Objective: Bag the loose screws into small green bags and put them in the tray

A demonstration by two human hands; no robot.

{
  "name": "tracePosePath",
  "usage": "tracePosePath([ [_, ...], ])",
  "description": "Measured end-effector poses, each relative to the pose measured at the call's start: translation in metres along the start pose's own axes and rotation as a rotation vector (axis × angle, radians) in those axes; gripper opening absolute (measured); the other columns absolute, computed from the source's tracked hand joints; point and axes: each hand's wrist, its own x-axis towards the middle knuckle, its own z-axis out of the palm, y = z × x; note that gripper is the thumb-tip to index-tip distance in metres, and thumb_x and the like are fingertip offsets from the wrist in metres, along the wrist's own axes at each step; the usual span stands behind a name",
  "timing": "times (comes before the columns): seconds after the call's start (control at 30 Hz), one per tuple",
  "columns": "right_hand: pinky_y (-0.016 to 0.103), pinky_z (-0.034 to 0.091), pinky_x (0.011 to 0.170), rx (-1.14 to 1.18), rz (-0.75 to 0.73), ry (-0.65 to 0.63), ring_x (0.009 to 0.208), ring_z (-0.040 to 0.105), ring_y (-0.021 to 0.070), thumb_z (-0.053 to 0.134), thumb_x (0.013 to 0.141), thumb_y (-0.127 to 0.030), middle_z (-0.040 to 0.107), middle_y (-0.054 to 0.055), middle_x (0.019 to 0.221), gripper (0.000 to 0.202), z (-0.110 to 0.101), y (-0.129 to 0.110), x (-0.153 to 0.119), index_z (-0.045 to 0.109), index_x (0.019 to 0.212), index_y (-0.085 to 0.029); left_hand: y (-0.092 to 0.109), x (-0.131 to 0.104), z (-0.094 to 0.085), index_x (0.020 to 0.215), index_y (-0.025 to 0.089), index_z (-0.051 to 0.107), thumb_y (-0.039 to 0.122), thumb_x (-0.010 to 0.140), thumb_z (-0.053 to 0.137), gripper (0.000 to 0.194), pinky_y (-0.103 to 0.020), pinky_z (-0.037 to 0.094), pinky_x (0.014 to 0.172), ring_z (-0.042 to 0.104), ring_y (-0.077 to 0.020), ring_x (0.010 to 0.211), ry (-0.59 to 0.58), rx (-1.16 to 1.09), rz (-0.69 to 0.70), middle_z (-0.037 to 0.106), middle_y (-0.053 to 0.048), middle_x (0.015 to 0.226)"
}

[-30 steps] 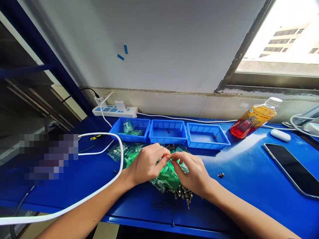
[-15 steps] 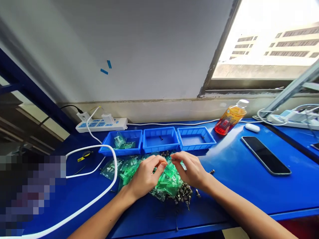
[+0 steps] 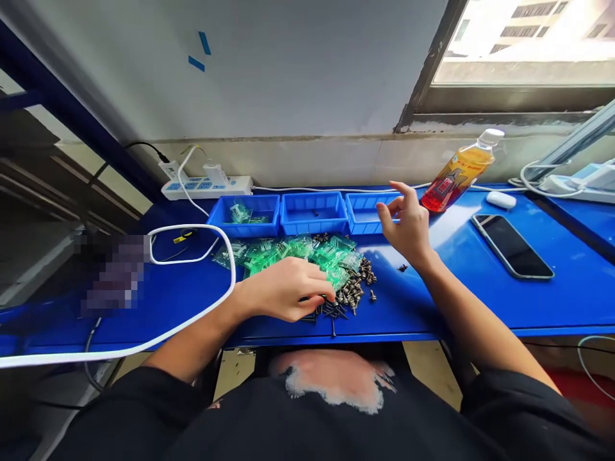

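My left hand (image 3: 291, 289) is low over the front of the pile, its fingers closed in a pinch beside the screws (image 3: 352, 291). What the fingertips hold, if anything, is hidden. Green-tinted clear plastic packets (image 3: 334, 256) with small pale parts lie heaped behind and around that hand. Raised in front of the right blue bin (image 3: 368, 221), my right hand (image 3: 407, 229) has its fingers apart and nothing visible between them. The middle blue bin (image 3: 314, 221) holds a small dark piece. In the left blue bin (image 3: 244, 228) are several packets.
A tilted bottle of red-orange drink (image 3: 459, 173) stands close behind my right hand. Farther right are a phone (image 3: 513, 246) and a white case (image 3: 501, 200). A white cable (image 3: 233, 275) loops across the left side, near a power strip (image 3: 230, 186). One loose screw (image 3: 402, 267) lies apart.
My hands were close together above the packets. The right has moved right and up toward the right bin, its fingers opening. My left has come down to the screws. The view has tilted downward.
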Motion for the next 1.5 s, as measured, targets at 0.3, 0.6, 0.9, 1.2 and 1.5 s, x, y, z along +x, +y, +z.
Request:
tracePosePath([
  [0.3,0.026,0.045,0.057,0.102,-0.13,-0.165,0.053,0.053,0.0121,0.047,0.085,-0.028,0.058,-0.004,0.061,0.03,0.019,-0.014,-0.017,0.049,0.114,-0.018,0.017,0.005,0.018,0.078,0.024,0.066,0.018,0.08,0.061,0.008,-0.027,0.032,0.05,0.052,-0.0119,0.055,-0.162,0.113,0.079,0.061,0.003,0.064],
  [0.6,0.024,0.043,0.054,0.158,-0.265,-0.176,0.051,0.052,0.0113,0.046,0.086,-0.024,0.057,-0.004,0.06,0.025,0.025,-0.025,-0.024,0.05,0.109,-0.017,0.021,0.008,0.022,0.074,0.021,0.061,0.014,0.081,0.056,0.011,-0.029,0.028,0.047,0.047,-0.012,0.051,-0.179,0.217,0.117,0.055,0.002,0.063],
  [0.9,0.024,0.045,0.057,0.216,-0.365,-0.182,0.052,0.053,0.0109,0.044,0.087,-0.02,0.058,-0.004,0.059,0.016,0.018,-0.047,-0.029,0.055,0.099,-0.019,-0.007,0.007,0.012,0.083,0.017,0.052,0.016,0.092,0.038,0.017,-0.025,0.044,0.07,0.054,-0.0142,0.075,0.23,0.03,-0.039,0.059,-0.004,0.08],
  [1.2,0.026,0.046,0.062,0.234,-0.441,-0.31,0.069,0.057,0.0141,0.045,0.086,-0.018,0.063,0.005,0.079,0.012,0.023,-0.06,-0.041,0.055,0.093,-0.018,-0.042,0.0,0.029,0.088,0.018,0.046,0.02,0.09,0.04,0.007,-0.022,0.047,0.065,0.055,-0.0109,0.071,0.483,-0.018,-0.275,0.058,-0.002,0.081],
  [1.5,0.025,0.044,0.06,0.248,-0.307,-0.293,0.062,0.055,0.0134,0.045,0.083,-0.018,0.061,0.002,0.068,0.011,0.025,-0.058,-0.037,0.053,0.075,-0.02,-0.037,0.007,0.027,0.091,0.016,0.052,0.026,0.088,0.048,0.011,-0.023,0.048,0.066,0.057,-0.011,0.069,0.519,-0.019,-0.303,0.062,-0.003,0.081],
])
